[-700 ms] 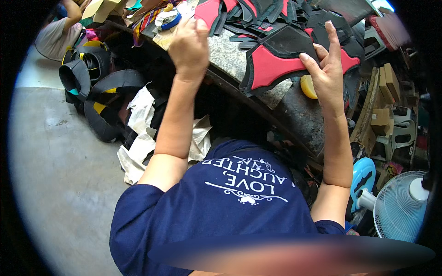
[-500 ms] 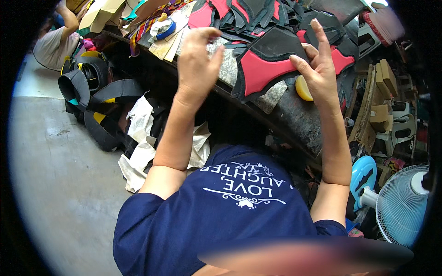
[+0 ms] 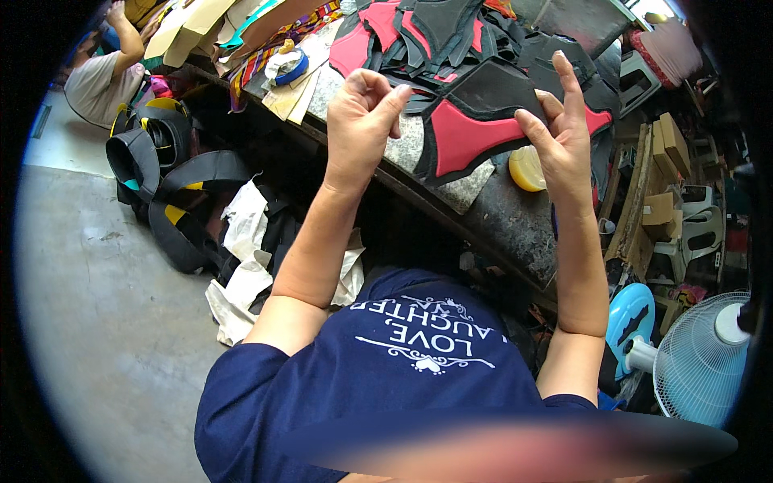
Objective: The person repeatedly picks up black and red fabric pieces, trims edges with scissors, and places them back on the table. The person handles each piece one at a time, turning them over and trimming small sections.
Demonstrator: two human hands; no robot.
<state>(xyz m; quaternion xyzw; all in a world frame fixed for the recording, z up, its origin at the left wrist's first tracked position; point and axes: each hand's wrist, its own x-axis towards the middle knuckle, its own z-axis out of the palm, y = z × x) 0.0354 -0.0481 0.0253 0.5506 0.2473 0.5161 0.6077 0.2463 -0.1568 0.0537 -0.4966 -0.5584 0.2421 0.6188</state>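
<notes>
Above the speckled stone slab (image 3: 469, 191), the right hand (image 3: 566, 145) pinches a red-and-black panel (image 3: 463, 133); the left hand (image 3: 358, 125), by the slab's near edge, is curled, its grip unclear. The panel's red part looks already joined to black; similar panels (image 3: 439, 28) lie heaped toward the slab's far side, their remaining work unclear.

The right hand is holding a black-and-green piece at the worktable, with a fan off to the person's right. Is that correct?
Not quite: the head view shows the piece in the right hand is black and red, not green. The worktable and fan are as you said.
</notes>
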